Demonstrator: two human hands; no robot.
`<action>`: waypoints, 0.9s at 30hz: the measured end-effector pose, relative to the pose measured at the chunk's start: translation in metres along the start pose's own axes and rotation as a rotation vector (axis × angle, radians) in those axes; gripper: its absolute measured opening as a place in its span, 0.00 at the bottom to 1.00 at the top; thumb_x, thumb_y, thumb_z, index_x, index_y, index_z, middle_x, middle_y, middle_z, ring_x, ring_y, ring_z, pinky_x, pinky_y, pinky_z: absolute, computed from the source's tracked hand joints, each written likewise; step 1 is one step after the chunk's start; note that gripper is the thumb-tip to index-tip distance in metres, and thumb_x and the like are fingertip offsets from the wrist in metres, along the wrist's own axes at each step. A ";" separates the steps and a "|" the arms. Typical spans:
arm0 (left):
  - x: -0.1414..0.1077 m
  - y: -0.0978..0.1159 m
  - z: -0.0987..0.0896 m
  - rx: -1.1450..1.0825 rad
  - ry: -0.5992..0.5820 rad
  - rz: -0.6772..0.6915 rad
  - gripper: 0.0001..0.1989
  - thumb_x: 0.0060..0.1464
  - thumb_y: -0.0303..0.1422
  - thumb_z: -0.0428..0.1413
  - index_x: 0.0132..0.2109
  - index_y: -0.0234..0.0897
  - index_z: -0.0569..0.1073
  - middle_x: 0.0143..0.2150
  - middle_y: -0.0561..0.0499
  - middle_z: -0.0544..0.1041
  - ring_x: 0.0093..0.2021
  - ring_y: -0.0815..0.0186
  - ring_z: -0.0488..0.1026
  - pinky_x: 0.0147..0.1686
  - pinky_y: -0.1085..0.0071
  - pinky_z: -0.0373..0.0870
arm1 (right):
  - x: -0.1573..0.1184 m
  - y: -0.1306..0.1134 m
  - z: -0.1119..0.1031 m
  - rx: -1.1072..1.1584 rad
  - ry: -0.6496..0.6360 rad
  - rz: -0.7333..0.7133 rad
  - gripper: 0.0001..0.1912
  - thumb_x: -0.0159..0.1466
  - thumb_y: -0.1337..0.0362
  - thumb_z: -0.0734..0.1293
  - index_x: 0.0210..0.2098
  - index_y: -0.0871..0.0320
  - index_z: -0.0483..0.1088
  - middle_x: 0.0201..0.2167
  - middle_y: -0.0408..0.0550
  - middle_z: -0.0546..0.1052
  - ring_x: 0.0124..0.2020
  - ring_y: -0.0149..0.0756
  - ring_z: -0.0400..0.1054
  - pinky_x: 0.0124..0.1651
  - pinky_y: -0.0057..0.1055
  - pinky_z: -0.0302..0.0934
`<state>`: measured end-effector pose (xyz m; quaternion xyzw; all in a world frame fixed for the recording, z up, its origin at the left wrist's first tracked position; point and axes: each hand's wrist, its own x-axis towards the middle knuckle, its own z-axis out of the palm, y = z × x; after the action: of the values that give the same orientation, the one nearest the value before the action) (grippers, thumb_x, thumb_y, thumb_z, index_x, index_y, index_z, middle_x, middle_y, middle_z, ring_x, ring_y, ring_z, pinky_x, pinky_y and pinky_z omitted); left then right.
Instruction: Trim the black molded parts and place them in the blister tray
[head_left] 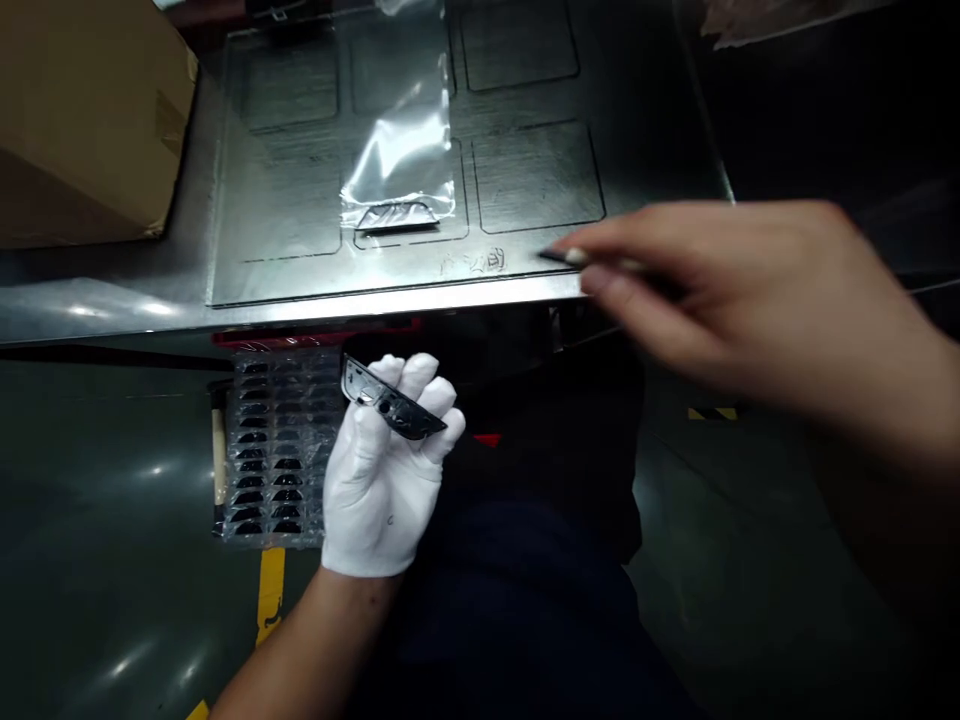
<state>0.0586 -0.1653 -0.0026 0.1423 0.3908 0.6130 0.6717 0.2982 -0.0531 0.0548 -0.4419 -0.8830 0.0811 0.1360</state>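
My left hand (pixel 390 470), in a white glove, holds a small black curved plastic part (pixel 390 402) between thumb and fingers, palm up, below the table's front edge. Bare and slightly blurred, my right hand (pixel 697 280) pinches a thin tool with a dark pointed tip (pixel 556 257) over the front of the metal table (pixel 525 285). A clear plastic bag (pixel 401 150) lies on the table, with a dark curved piece (pixel 397 216) at its near end.
At the upper left stands a cardboard box (pixel 90 120). Below the table edge, left of my gloved hand, a clear plastic tray (pixel 281 440) holds several black parts in rows. Yellow tape (pixel 271 590) marks the floor.
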 end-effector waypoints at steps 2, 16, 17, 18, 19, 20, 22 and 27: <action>0.001 0.003 0.001 -0.018 -0.003 -0.022 0.13 0.62 0.46 0.63 0.52 0.53 0.80 0.60 0.55 0.78 0.52 0.68 0.78 0.48 0.76 0.79 | 0.012 0.035 0.004 -0.096 0.067 0.133 0.24 0.75 0.58 0.60 0.64 0.60 0.73 0.53 0.60 0.81 0.52 0.44 0.75 0.47 0.37 0.62; 0.005 0.005 0.010 -0.080 -0.040 -0.036 0.14 0.65 0.44 0.61 0.53 0.48 0.80 0.61 0.53 0.78 0.48 0.71 0.79 0.46 0.80 0.79 | -0.009 0.081 0.077 -0.020 0.833 0.150 0.16 0.67 0.59 0.66 0.50 0.56 0.82 0.43 0.62 0.82 0.45 0.54 0.75 0.47 0.45 0.63; 0.006 0.006 0.011 -0.088 -0.046 -0.035 0.14 0.65 0.44 0.61 0.54 0.47 0.80 0.61 0.53 0.79 0.48 0.71 0.79 0.45 0.79 0.79 | -0.027 0.068 0.084 0.082 0.820 0.183 0.15 0.68 0.61 0.65 0.49 0.53 0.82 0.40 0.58 0.82 0.43 0.52 0.76 0.46 0.45 0.64; 0.007 0.006 0.011 -0.097 -0.051 -0.036 0.14 0.65 0.43 0.61 0.54 0.46 0.80 0.61 0.52 0.79 0.48 0.71 0.79 0.45 0.79 0.80 | -0.046 0.056 0.093 0.198 0.751 0.277 0.13 0.68 0.62 0.66 0.48 0.52 0.81 0.38 0.54 0.82 0.39 0.49 0.76 0.44 0.43 0.66; 0.008 0.006 0.011 -0.107 -0.058 -0.039 0.14 0.65 0.43 0.61 0.54 0.45 0.80 0.61 0.52 0.79 0.47 0.71 0.79 0.45 0.79 0.80 | -0.063 0.049 0.104 0.328 0.658 0.442 0.13 0.67 0.62 0.68 0.48 0.51 0.81 0.34 0.50 0.81 0.35 0.45 0.76 0.41 0.40 0.67; 0.008 0.006 0.012 -0.118 -0.069 -0.045 0.15 0.65 0.43 0.61 0.54 0.45 0.80 0.61 0.52 0.79 0.46 0.71 0.79 0.44 0.79 0.80 | -0.079 0.047 0.117 0.439 0.592 0.632 0.11 0.66 0.62 0.69 0.47 0.52 0.80 0.31 0.47 0.80 0.31 0.40 0.74 0.37 0.36 0.66; 0.008 0.005 0.012 -0.137 -0.103 -0.059 0.15 0.64 0.43 0.62 0.55 0.46 0.80 0.62 0.53 0.78 0.44 0.73 0.78 0.43 0.80 0.79 | -0.104 0.058 0.143 0.633 0.529 0.977 0.07 0.62 0.60 0.71 0.39 0.56 0.77 0.26 0.43 0.77 0.25 0.34 0.70 0.31 0.31 0.64; 0.006 0.004 0.015 -0.152 -0.231 -0.092 0.14 0.64 0.42 0.63 0.54 0.48 0.80 0.63 0.55 0.78 0.39 0.75 0.78 0.41 0.82 0.78 | -0.121 0.116 0.177 0.747 0.724 1.165 0.11 0.59 0.56 0.71 0.34 0.55 0.68 0.30 0.47 0.76 0.27 0.36 0.72 0.27 0.30 0.66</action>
<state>0.0661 -0.1549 0.0083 0.1423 0.2695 0.5889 0.7485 0.4002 -0.0847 -0.1638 -0.7581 -0.3233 0.2821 0.4911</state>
